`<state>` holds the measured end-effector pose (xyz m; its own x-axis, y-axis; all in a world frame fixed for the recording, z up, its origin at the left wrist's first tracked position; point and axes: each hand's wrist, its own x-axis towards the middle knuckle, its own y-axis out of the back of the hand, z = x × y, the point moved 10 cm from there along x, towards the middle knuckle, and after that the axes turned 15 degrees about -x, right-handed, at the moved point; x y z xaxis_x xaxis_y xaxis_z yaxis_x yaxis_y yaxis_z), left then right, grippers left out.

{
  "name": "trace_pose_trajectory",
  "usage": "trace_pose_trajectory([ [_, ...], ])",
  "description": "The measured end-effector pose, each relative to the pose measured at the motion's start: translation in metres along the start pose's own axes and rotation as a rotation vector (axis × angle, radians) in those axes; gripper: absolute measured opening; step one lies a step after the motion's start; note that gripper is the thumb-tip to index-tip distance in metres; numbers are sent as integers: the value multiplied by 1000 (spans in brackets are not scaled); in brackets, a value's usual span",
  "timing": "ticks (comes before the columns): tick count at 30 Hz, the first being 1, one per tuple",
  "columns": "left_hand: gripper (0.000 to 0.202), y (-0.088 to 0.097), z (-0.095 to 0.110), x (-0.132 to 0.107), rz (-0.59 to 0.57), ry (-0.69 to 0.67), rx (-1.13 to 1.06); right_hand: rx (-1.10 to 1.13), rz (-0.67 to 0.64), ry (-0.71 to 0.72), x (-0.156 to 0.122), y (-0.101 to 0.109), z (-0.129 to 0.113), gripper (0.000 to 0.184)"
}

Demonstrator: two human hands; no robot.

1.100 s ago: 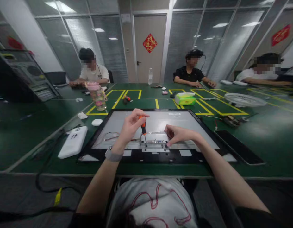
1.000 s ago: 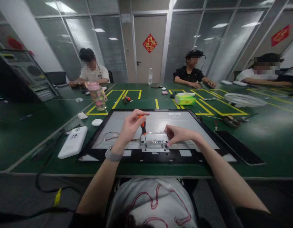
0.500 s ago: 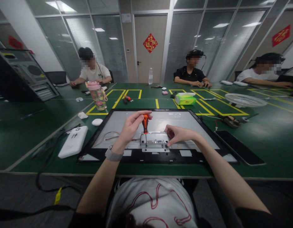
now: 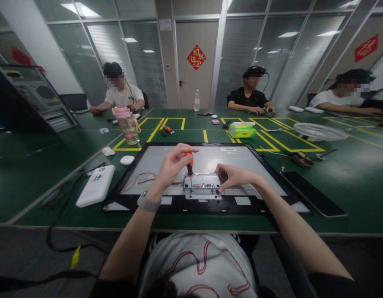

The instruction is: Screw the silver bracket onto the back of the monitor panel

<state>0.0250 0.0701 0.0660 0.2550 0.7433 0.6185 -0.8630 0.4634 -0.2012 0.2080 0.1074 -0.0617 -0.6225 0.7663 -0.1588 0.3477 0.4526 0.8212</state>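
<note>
My left hand has its thumb and fingers on the orange-and-black handle of a screwdriver, with the index finger stretched over its top. The screwdriver stands nearly upright, its shaft reaching down to the left part of a silver metal bracket with connectors along it. At the bracket's right end, my right hand grips it between thumb and fingers. Beneath lies a large flat display panel with a black frame, back side up. Thin cables run left from the bracket. Exactly where the screwdriver's tip sits is too small to tell.
Left of the panel are a white power bank, a white round object and a pink-lidded bottle. A black phone lies to the right. Beyond are a green tissue pack and several seated people.
The fingers of my left hand have shifted slightly on the screwdriver handle, and the index finger now reaches straighter across its top. My right hand stays in place on the bracket.
</note>
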Motion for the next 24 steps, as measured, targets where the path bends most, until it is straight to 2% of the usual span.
trace_pose_trajectory([
  [4, 27, 4, -11, -1, 23, 86, -90, -13, 11, 0, -1, 1, -2, 68],
  [7, 31, 10, -15, -2, 76, 110, -62, -19, 5, -4, -1, 1, -2, 68],
  [10, 31, 12, -11, -2, 109, 77, 20, -14, -2, -4, -1, 0, -3, 68],
  [15, 19, 13, 0, -1, 145, 8, 150, -20, 0, 1, -2, 1, -4, 67],
  [21, 33, 14, -10, -1, 131, 82, -33, -10, 2, -8, -1, 1, -3, 68],
  [24, 29, 14, -10, -2, 119, 69, 2, -3, -1, -6, 0, 0, -2, 69],
])
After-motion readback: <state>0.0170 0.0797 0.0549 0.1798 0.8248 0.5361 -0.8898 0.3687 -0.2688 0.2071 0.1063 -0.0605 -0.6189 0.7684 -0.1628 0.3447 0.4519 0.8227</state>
